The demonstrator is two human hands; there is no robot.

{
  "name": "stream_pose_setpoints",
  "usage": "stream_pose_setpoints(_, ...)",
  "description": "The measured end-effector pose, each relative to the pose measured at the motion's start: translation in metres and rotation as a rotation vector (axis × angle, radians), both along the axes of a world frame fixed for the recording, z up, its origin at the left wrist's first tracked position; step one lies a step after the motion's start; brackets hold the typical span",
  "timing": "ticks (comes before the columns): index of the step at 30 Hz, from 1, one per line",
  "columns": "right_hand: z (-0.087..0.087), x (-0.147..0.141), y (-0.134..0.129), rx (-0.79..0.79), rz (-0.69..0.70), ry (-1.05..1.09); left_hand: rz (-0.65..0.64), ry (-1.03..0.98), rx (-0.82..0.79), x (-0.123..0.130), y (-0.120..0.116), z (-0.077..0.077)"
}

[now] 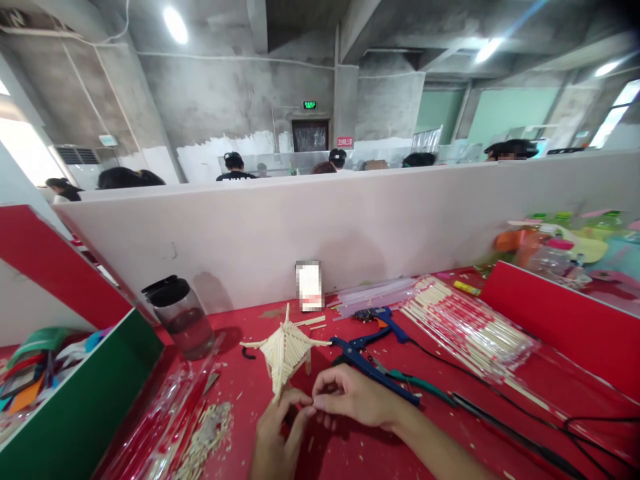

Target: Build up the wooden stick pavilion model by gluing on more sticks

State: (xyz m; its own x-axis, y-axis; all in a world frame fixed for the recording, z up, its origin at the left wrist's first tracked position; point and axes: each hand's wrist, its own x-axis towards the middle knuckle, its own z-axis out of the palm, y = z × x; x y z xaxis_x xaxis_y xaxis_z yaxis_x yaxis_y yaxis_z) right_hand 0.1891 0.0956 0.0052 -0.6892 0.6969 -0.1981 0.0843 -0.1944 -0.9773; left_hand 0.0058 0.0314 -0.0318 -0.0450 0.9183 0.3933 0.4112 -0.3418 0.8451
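In front of me stands a small model with a pointed, star-shaped roof built of pale wooden sticks. My left hand is just below its near corner, thumb and forefinger pinched. My right hand meets it from the right, also pinching, and the fingertips of both come together. Whatever lies between them is too small to make out. Right of the model lie a blue-handled cutter, a tool with green handles and a blue glue gun with a black cord.
Wrapped bundles of wooden sticks lie at the right. A dark-lidded bottle stands at the left, behind a pile of wood scraps and plastic wrappers. A pale partition closes off the back; green and red boards flank the table.
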Motion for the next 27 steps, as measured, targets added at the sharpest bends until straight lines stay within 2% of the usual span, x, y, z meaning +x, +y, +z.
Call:
stream_pose_setpoints(3, 0.004, -0.002, -0.002, -0.035, -0.024, 0.032, -0.005, 0.064, -0.026, -0.004, -0.003, 0.007)
stream_pose_setpoints(5, 0.008, -0.004, -0.003, -0.032, -0.054, 0.056, -0.095, 0.176, -0.029, -0.011, -0.006, 0.013)
stream_pose_setpoints(7, 0.011, -0.005, -0.004, -0.020, -0.088, 0.072, -0.191, 0.323, 0.047, -0.022, -0.009, 0.019)
stream_pose_setpoints(10, 0.012, -0.010, -0.007, -0.009, -0.128, 0.089, -0.152, 0.393, 0.245, -0.040, -0.012, 0.021)
stream_pose_setpoints(13, 0.009, -0.018, -0.012, -0.031, -0.162, 0.131, -0.093, 0.291, 0.403, -0.052, -0.012, 0.019)
stream_pose_setpoints(16, 0.005, -0.028, -0.018, -0.063, -0.210, 0.177, 0.006, 0.200, 0.358, -0.055, -0.008, 0.016)
stream_pose_setpoints(20, 0.003, -0.042, -0.022, -0.071, -0.238, 0.190, 0.104, 0.281, 0.357, -0.051, -0.004, 0.013)
stream_pose_setpoints(27, 0.004, -0.052, -0.022, -0.065, -0.274, 0.262, 0.065, 0.371, 0.344, -0.047, -0.001, 0.008)
